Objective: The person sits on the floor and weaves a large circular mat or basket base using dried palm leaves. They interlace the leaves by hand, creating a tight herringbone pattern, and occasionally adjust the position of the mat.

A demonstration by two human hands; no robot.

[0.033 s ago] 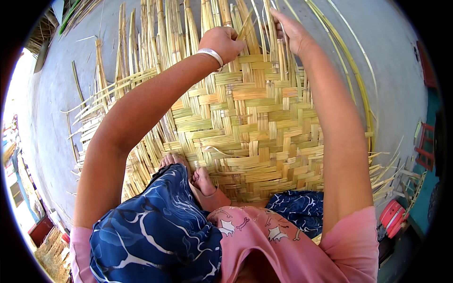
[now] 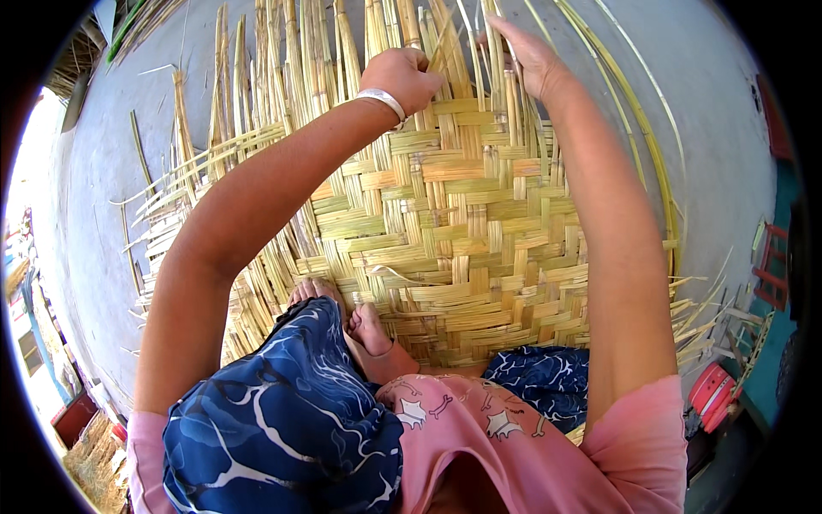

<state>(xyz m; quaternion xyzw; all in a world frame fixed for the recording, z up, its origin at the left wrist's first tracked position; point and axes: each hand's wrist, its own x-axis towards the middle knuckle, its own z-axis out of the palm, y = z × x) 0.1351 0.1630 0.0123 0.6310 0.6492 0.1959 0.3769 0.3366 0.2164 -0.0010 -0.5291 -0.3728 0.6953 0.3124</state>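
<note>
A partly woven mat (image 2: 479, 231) of flat yellow-green reed strips lies on the floor before me. Loose upright strips (image 2: 295, 60) run from its far edge toward the top of the view. My left hand (image 2: 402, 79), with a white bangle (image 2: 384, 103) on the wrist, is closed on a strip at that edge; the fingertips are partly hidden. To its right, my right hand (image 2: 533, 62) has its fingers around thin upright strips, some in front and some behind. My bare feet (image 2: 368, 328) rest at the mat's near left.
Long loose strips (image 2: 638, 111) curve over the grey floor (image 2: 719, 163) on the right. Cut ends stick out along the mat's left side. A red-pink round object (image 2: 713, 396) and a small red rack-like object (image 2: 772, 267) stand at the far right.
The fingers of my right hand have shifted slightly among the thin strips. My left hand and the mat look the same.
</note>
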